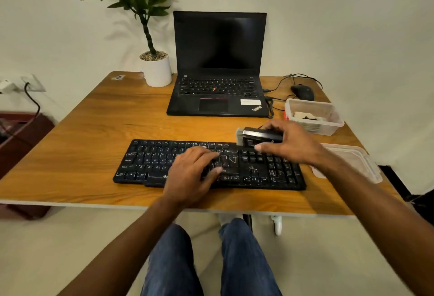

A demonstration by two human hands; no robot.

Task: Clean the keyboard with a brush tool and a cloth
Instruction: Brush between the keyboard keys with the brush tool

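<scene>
A black keyboard (150, 161) lies across the front of the wooden table (105, 119). My left hand (192, 173) rests flat on its middle keys, fingers spread. My right hand (291, 143) grips a black brush tool (256, 134) over the keyboard's upper right part. The tool's grey bristles point left, at the keyboard's back edge. A pale cloth (305, 117) lies in a clear plastic container (333, 124) just behind my right hand.
An open black laptop (218, 60) stands at the back centre, with a potted plant (155, 67) to its left and a wired mouse (303, 91) to its right. The container's clear lid (357, 161) lies at the table's right edge.
</scene>
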